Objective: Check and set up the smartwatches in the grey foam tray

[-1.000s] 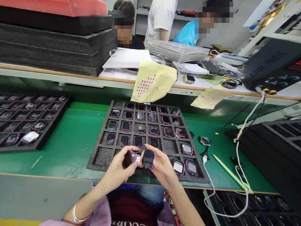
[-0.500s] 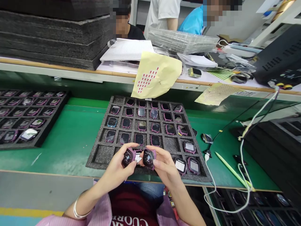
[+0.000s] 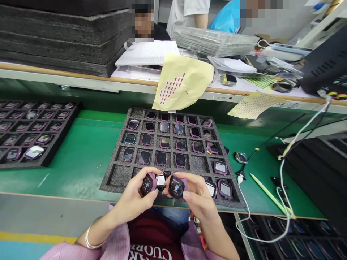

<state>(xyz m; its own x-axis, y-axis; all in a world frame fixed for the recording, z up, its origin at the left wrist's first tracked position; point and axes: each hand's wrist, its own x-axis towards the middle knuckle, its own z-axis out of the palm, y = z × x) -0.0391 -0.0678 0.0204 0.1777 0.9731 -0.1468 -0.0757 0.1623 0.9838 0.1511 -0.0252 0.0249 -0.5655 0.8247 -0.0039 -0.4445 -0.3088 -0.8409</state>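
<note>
My left hand (image 3: 139, 196) pinches a purple-cased smartwatch body (image 3: 148, 184) between thumb and fingers, its dark screen lit with a dial. In my right hand (image 3: 199, 193) is a similar purple smartwatch body (image 3: 176, 186), also lit with a dial and a small figure. Both are held above the front edge of a black foam tray (image 3: 116, 179). Another watch with a white label (image 3: 160, 179) shows in the tray between my hands. Several purple watches fill the tray's compartments, along with a blue one (image 3: 130, 138). My fingers hide part of the front row.
Left stands another foam tray of watches (image 3: 34, 153). A white cable (image 3: 282, 180), a light-green pen (image 3: 268, 193) and a small watch (image 3: 240, 157) lie right. Yellow paper (image 3: 184, 81) hangs from the shelf, which bears stacked foam (image 3: 59, 43). Two or more people are beyond it.
My right hand has moved slightly right with its watch, widening the gap between the two watches. The labelled watch between them shows more clearly. The view has shifted a little.
</note>
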